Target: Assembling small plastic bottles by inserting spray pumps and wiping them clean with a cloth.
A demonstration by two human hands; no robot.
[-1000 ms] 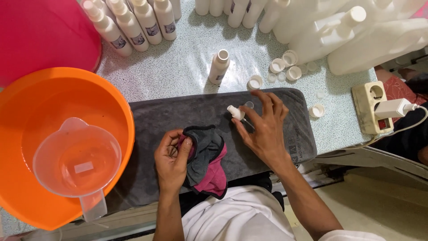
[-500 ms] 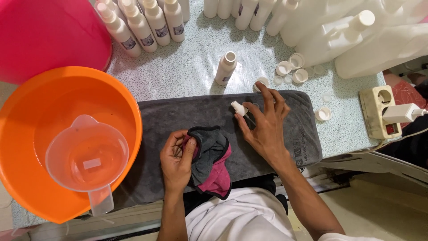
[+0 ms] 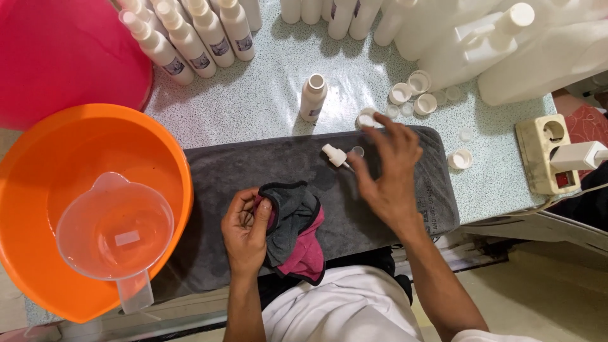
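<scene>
While the left hand [image 3: 246,229] keeps its place at the near edge of the dark grey towel [image 3: 209,183], thumb and fingers pinching the grey-and-pink cloth [image 3: 296,231] as half a second ago, the right hand [image 3: 387,174] has barely shifted. Right thumb and forefinger pinch a white spray pump head [image 3: 334,154] above the towel's middle, the other fingers spread toward the towel's far edge, fingertips near a white cap [image 3: 366,118] lying on that edge. An open, uncapped white bottle [image 3: 313,96] stands just beyond the towel's far edge, apart from the hand. More loose white caps [image 3: 413,92] lie beyond the towel's far right corner; one cap [image 3: 460,159] lies off its right edge. Left of the towel, touching its end, sits the orange basin [image 3: 76,145] holding a clear measuring jug [image 3: 114,231]. Bare speckled tabletop [image 3: 253,107] shows between the towel's far edge and the row of capped spray bottles [image 3: 190,35].
</scene>
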